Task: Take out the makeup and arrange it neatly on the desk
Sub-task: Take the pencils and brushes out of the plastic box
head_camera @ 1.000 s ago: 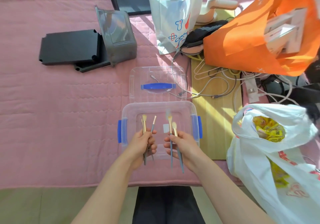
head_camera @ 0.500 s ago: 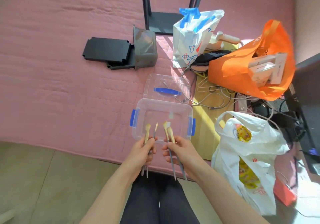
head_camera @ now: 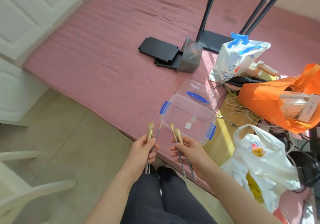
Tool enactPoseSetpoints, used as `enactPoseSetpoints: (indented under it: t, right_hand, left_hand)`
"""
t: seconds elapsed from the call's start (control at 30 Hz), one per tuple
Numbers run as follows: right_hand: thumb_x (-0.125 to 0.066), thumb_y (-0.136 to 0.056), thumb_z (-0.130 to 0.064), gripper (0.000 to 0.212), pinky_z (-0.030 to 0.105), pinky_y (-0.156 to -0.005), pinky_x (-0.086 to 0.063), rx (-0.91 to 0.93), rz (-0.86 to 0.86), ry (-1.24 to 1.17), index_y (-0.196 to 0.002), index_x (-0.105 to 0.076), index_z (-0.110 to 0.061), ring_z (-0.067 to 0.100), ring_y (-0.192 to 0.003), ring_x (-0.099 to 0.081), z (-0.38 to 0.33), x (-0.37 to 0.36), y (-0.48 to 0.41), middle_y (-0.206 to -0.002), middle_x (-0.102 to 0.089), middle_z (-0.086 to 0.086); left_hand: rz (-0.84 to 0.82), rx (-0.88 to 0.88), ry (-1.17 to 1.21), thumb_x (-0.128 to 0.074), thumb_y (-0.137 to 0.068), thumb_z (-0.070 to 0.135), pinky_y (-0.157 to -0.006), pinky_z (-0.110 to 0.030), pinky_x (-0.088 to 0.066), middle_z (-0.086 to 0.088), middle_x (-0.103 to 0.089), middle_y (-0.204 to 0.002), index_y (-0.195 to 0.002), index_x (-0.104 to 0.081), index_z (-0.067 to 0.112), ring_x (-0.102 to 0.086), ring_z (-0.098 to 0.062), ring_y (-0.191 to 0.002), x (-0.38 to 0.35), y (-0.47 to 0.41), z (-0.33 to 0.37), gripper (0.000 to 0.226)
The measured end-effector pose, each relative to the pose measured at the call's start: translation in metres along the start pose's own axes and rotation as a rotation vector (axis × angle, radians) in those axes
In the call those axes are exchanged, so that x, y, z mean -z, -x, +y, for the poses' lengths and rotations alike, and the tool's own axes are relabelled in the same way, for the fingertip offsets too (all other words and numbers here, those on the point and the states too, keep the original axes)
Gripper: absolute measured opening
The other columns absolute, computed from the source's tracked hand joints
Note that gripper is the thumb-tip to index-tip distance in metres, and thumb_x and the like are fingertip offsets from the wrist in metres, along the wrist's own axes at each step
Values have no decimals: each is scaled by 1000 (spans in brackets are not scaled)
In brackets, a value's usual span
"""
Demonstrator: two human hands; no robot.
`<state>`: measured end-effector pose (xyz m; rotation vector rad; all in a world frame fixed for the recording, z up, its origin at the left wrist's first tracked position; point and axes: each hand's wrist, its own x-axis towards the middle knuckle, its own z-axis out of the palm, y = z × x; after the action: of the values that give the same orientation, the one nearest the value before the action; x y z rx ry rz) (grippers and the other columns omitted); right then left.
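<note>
My left hand (head_camera: 144, 152) grips two makeup brushes (head_camera: 150, 132) with grey handles and pale bristles pointing up. My right hand (head_camera: 187, 150) grips two more makeup brushes (head_camera: 175, 134), their handles slanting down past my wrist. Both hands are held above the floor in front of my legs. Just beyond them, the clear plastic box (head_camera: 173, 102) with blue latches sits on the pink mat and looks empty apart from a white label. Its clear lid (head_camera: 197, 92) with a blue handle lies behind it.
The pink mat (head_camera: 107, 54) covers the floor ahead. On it are black trays (head_camera: 158, 51), a grey bin (head_camera: 191, 57) and a black stand (head_camera: 210, 41). At right are white bags (head_camera: 259, 168), an orange bag (head_camera: 277, 99) and tangled cables (head_camera: 240, 114). White furniture (head_camera: 15, 21) stands left.
The view has swung left and risen, so the box now lies farther from my hands. Both hands still hold their brushes, now over the bare floor edge instead of over the box.
</note>
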<state>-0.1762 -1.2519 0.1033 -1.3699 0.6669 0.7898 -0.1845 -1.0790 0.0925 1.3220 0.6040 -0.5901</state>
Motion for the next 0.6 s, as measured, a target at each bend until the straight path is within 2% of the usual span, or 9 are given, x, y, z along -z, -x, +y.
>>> enactPoseSetpoints:
  t: [0.23, 0.33, 0.43, 0.5, 0.6]
  right_hand:
    - [-49, -96, -2, 16, 29, -65, -57, 31, -129, 210, -110, -57, -1, 16, -66, -65, -8, -52, 16, -82, -68, 11]
    - [-50, -96, -6, 15, 35, -74, -59, 55, -162, 353, -109, -59, -5, 16, -70, -68, -6, -83, 18, -84, -72, 8]
    - [-50, -96, -8, 14, 45, -82, -58, 62, -199, 441, -107, -59, -9, 18, -74, -69, 0, -119, 19, -89, -73, 10]
    - [-50, -96, -8, 14, 42, -81, -57, 67, -223, 477, -107, -59, -9, 17, -74, -68, 4, -147, 22, -90, -73, 10]
    - [-51, -96, -8, 14, 32, -74, -58, 60, -267, 526, -107, -59, -10, 15, -73, -69, 12, -191, 28, -87, -73, 7]
  left_hand:
    - [180, -50, 145, -50, -97, 8, -43, -20, -26, -6, -59, -73, -101, -58, -4, -34, -11, -47, 49, 50, -12, 15]
    - [268, -55, 184, -52, -97, 9, -43, -20, -25, -10, -66, -77, -103, -59, 0, -34, -12, -47, 73, 70, -19, 13]
    - [349, -49, 234, -52, -96, 9, -43, -20, -26, -12, -71, -81, -105, -53, 2, -34, -12, -46, 98, 87, -27, 11]
    - [397, -45, 276, -52, -96, 9, -44, -22, -26, -13, -73, -83, -106, -50, 0, -34, -12, -45, 119, 99, -30, 13]
    - [440, -30, 332, -52, -96, 10, -45, -24, -26, -14, -73, -85, -106, -50, -2, -34, -13, -47, 154, 118, -34, 16]
